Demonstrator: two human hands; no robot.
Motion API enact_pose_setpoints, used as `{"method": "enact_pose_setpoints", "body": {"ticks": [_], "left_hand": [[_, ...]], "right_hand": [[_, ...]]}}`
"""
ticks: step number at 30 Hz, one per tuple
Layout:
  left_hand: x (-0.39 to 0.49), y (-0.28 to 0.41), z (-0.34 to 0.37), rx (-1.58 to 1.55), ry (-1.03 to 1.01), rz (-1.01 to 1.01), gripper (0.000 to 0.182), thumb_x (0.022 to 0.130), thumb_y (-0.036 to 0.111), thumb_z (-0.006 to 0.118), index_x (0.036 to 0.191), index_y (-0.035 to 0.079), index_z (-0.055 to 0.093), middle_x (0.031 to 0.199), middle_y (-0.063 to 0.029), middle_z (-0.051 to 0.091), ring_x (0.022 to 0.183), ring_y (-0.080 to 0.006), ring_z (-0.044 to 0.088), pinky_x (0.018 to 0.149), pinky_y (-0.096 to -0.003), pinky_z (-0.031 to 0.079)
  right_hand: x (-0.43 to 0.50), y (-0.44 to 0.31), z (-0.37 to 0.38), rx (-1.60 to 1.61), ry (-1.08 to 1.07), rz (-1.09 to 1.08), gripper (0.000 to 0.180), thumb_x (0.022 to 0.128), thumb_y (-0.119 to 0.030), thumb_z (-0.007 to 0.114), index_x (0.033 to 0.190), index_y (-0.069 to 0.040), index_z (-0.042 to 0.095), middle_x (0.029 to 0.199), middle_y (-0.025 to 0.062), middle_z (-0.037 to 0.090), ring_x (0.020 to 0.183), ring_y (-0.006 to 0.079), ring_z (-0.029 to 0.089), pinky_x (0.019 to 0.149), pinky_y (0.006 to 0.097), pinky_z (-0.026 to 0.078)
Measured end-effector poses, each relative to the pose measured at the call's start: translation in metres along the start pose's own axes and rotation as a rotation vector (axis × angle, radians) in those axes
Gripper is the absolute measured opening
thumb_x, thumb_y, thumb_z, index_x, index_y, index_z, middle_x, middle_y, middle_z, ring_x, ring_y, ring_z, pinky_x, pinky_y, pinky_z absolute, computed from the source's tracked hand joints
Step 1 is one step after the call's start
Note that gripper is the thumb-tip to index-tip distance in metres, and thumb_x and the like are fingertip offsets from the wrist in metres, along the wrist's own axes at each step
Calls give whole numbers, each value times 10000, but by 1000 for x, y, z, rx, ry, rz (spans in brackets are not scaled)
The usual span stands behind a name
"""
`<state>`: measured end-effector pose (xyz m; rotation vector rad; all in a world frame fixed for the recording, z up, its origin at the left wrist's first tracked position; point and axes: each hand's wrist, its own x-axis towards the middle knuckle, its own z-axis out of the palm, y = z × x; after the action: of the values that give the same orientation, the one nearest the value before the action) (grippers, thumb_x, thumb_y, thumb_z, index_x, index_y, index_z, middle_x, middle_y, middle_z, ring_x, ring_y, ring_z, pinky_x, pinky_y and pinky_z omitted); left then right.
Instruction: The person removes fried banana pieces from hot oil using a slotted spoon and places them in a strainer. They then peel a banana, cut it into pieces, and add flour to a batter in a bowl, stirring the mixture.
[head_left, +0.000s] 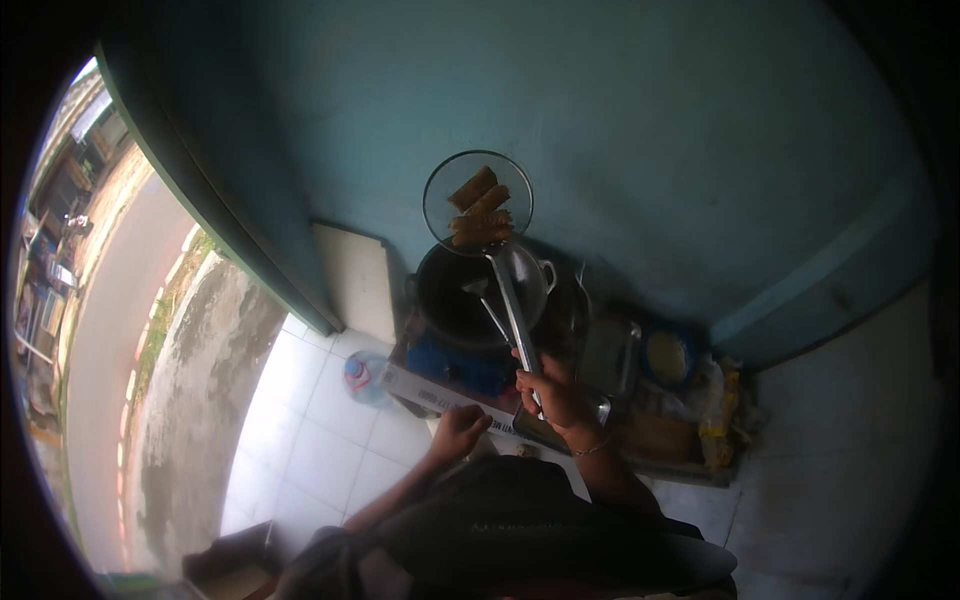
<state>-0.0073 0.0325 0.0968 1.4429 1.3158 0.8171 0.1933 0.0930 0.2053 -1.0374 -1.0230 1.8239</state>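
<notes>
My right hand (553, 394) grips the long metal handle of a round wire strainer (531, 196). Several browned, roll-shaped fried pieces (480, 206) lie in the strainer, which is above the far rim of a dark wok (442, 300). A second, thinner utensil with a flat head, perhaps a spatula (493, 319), reaches into the wok; its near end meets my right hand, and how it is held is unclear. My left hand (459, 431) is near the printed white edge in front of the wok, its fingers curled with nothing visible in them.
A clear plastic bottle (364, 379) stands on the white tiles to the left. Right of the wok are a metal tray (609, 356), a blue bowl with pale contents (667, 356) and yellow plastic packaging (718, 420). A greenish-blue wall (637, 150) rises behind; a doorway opens on a road.
</notes>
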Motion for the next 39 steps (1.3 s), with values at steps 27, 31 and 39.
{"method": "enact_pose_setpoints", "body": {"ticks": [27, 31, 39], "left_hand": [[33, -22, -69, 59, -85, 111, 263, 920, 211, 642, 830, -36, 659, 700, -184, 628, 646, -266, 622, 650, -397, 478], [36, -20, -73, 60, -105, 80, 278, 924, 223, 632, 826, -36, 658, 707, -189, 634, 657, -288, 634, 654, -407, 481], [32, -23, -67, 89, -155, 46, 289, 929, 233, 623, 833, -34, 681, 739, -182, 663, 700, -254, 642, 687, -392, 481]], "right_hand": [[46, 52, 28, 186, 163, 173, 335, 938, -100, 557, 1256, -10, 503, 751, 36, 505, 518, 77, 436, 468, 230, 327], [50, 50, 25, 206, 219, 257, 317, 942, -96, 557, 1246, -26, 501, 734, 26, 486, 512, 70, 422, 466, 227, 320], [40, 0, 36, -6, 161, -71, 449, 945, -117, 552, 1362, 21, 462, 767, 47, 519, 515, 83, 458, 467, 233, 364]]}}
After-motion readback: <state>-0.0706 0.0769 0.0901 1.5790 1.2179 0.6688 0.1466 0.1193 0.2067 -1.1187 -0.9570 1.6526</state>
